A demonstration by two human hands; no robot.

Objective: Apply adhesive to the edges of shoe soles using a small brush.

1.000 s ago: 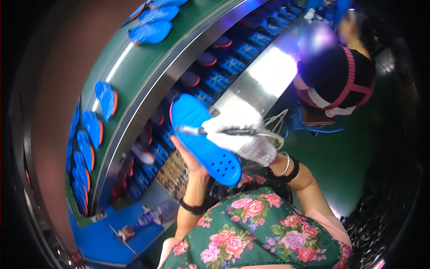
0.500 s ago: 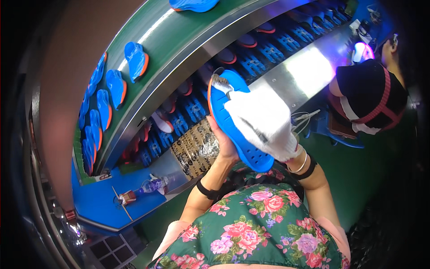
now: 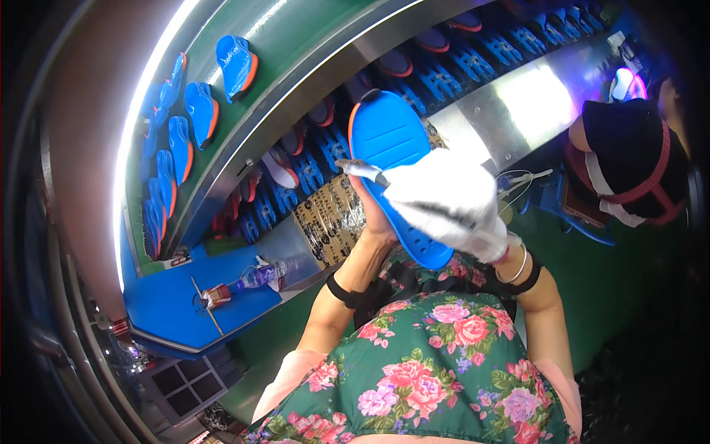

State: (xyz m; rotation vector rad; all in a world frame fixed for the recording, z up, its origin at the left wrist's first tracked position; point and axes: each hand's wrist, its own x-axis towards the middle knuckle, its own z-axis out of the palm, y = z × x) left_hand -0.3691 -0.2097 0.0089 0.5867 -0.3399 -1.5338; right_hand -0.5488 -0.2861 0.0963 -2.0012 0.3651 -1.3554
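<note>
A blue shoe sole [image 3: 392, 137] with an orange edge is held up in front of me, its wide end pointing away. Fine grooves cross its wide part, and small holes mark the narrow end. My left hand [image 3: 376, 216], bare, grips the sole from its left side, with most fingers hidden beneath. Over the sole is my right hand [image 3: 447, 203] in a white glove, closed around a small brush [image 3: 356, 169]. The bristles reach the sole's left edge near its middle; whether they touch it I cannot tell.
Several blue soles with orange edges lie on a green conveyor [image 3: 277, 63] at left. Below runs a rack of blue holders [image 3: 444, 83] with shoe parts. A blue table [image 3: 166, 303] bears a purple-labelled bottle [image 3: 260, 277]. Another person [image 3: 629, 159] sits at right.
The brush has moved from the wide end of the sole toward me, to its left edge near the middle. More of the sole's top shows. The conveyor soles have shifted in view.
</note>
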